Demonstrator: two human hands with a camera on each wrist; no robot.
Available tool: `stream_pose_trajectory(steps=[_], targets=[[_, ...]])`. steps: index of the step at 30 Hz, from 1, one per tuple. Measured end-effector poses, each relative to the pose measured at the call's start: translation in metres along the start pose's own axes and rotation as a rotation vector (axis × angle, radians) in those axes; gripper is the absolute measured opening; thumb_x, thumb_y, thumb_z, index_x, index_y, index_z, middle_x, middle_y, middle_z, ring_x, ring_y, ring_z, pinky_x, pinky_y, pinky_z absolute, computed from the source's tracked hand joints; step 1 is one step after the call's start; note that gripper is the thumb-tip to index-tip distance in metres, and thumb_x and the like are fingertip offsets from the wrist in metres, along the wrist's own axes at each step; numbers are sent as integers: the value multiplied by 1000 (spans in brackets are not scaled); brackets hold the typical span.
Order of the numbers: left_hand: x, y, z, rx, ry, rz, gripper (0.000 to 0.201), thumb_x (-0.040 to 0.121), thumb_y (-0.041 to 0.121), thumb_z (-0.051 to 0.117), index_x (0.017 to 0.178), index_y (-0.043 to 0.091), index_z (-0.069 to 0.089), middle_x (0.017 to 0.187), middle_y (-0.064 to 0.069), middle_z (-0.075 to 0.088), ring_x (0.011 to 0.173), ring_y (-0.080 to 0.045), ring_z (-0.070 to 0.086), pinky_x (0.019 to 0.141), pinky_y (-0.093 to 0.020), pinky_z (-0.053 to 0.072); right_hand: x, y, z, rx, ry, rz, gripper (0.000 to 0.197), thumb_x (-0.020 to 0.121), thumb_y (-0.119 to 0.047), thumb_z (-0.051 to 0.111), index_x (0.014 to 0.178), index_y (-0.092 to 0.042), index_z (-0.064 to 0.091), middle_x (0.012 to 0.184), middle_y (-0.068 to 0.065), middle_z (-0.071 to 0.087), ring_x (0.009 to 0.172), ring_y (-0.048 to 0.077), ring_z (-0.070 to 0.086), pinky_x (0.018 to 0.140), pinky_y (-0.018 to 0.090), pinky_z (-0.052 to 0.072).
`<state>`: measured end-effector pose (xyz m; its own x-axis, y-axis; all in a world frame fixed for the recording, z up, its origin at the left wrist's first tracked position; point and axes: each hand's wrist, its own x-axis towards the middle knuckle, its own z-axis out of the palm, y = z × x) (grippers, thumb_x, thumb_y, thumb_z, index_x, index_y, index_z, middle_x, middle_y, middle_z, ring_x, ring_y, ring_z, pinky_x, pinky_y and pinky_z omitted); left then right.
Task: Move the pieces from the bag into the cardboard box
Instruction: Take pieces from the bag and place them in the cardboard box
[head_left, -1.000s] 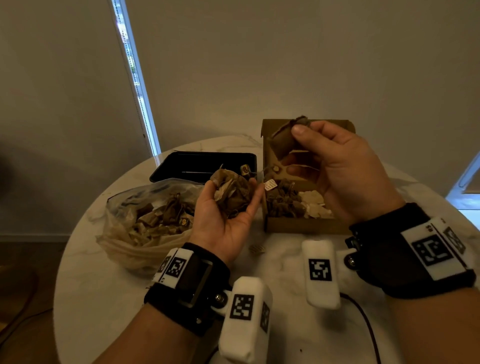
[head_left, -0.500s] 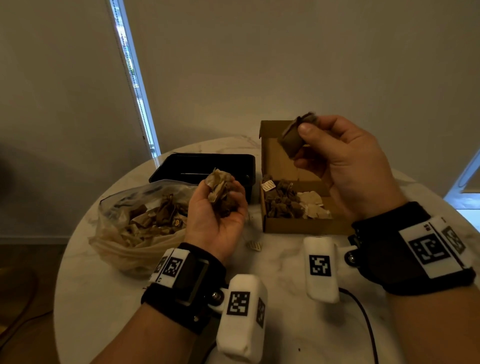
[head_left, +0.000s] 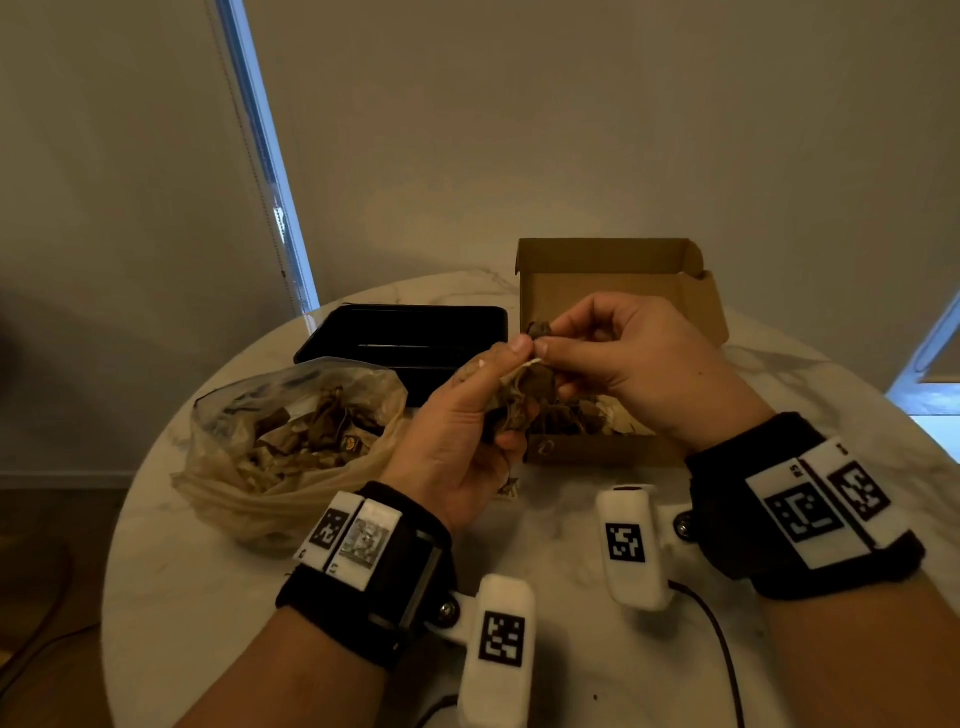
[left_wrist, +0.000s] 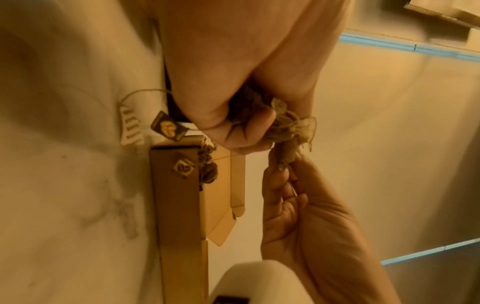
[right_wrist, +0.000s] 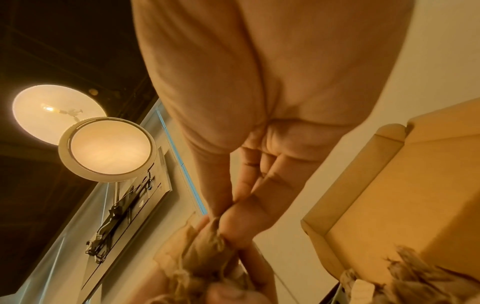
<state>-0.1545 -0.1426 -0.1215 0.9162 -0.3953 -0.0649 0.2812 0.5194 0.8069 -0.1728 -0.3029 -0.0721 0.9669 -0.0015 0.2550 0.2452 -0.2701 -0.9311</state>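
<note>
The left hand (head_left: 457, 447) is clenched round a clump (head_left: 511, 410) of brown tea-bag-like pieces, strings trailing from it, held just in front of the near-left corner of the box (head_left: 613, 280). In the left wrist view the curled fingers (left_wrist: 233, 131) wrap the clump (left_wrist: 283, 125), with a frayed end sticking out past them. The right hand (head_left: 628, 364) meets it above the box's near edge: its thumb and forefinger pinch one piece (head_left: 537, 328) at the top of the clump, the other fingers bent loosely behind. The right wrist view shows those fingertips (right_wrist: 231, 218) closed on the piece's papery end (right_wrist: 205, 246). More pieces (head_left: 582, 415) lie inside the box, and a tag (left_wrist: 183, 167) hangs over its front wall. Left of the box sits the bag (head_left: 291, 441), open and still holding many pieces; behind the bag, beside the box, is a black tray (head_left: 405, 332). One stray tag (head_left: 508, 487) lies on the table (head_left: 218, 597) just before the box. The table is round, white and marbled. Behind the box rises a plain pale wall (head_left: 519, 130), with a bright window strip (head_left: 265, 156) to its left.
</note>
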Motion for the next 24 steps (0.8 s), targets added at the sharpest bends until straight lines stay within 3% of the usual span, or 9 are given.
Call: stream_pose_trajectory(steps=[5, 9, 11, 16, 19, 22, 24], targets=[[1, 4, -1, -16, 2, 22, 38, 86, 26, 71, 122, 16, 63, 86, -2, 65, 65, -8, 54, 40, -13, 29, 2, 1, -1, -52, 45, 14, 15, 100, -25, 62, 94, -17, 73, 81, -2, 75, 70, 10, 69, 64, 23, 59], [0, 3, -1, -1, -39, 13, 24, 90, 24, 70, 113, 19, 64, 83, 1, 64, 64, -8, 54, 37, -12, 29, 4, 3, -2, -215, -38, -39, 24, 104, -21, 56, 120, -32, 70, 110, -16, 72, 104, -2, 66, 91, 23, 55], [-1, 3, -1, 9, -47, 7, 20, 88, 24, 71, 108, 19, 68, 83, 1, 65, 64, -7, 54, 38, -12, 30, 2, 3, -1, -194, -110, -27, 26, 104, -20, 55, 123, -31, 70, 114, -15, 72, 109, -1, 65, 96, 23, 52], [-1, 2, -1, 15, -38, 17, 27, 88, 24, 72, 113, 17, 69, 88, -1, 66, 67, -9, 52, 40, -13, 32, 3, 7, -1, -106, -72, 36, 12, 99, -21, 63, 95, -23, 74, 93, -1, 76, 91, 16, 73, 86, 35, 60], [-1, 1, 1, 12, -19, 45, 40, 86, 22, 72, 125, 17, 63, 92, -2, 68, 68, -8, 56, 43, -14, 33, 3, 7, -1, -36, -69, 89, 13, 100, -21, 61, 94, -18, 71, 86, 3, 72, 69, 12, 67, 77, 34, 59], [-1, 2, 2, 14, -7, 59, 31, 88, 20, 71, 118, 18, 65, 93, -2, 70, 67, -7, 63, 48, -16, 36, 2, 7, 0, -61, -78, 121, 14, 102, -25, 57, 97, -19, 69, 78, 7, 67, 62, 17, 60, 69, 39, 54], [-1, 3, 2, -2, 7, 64, 22, 90, 19, 69, 112, 20, 67, 95, -2, 70, 70, -7, 62, 49, -16, 37, 3, 7, 0, -115, -64, 106, 14, 103, -26, 57, 96, -22, 69, 76, 4, 66, 59, 14, 56, 60, 33, 49]])
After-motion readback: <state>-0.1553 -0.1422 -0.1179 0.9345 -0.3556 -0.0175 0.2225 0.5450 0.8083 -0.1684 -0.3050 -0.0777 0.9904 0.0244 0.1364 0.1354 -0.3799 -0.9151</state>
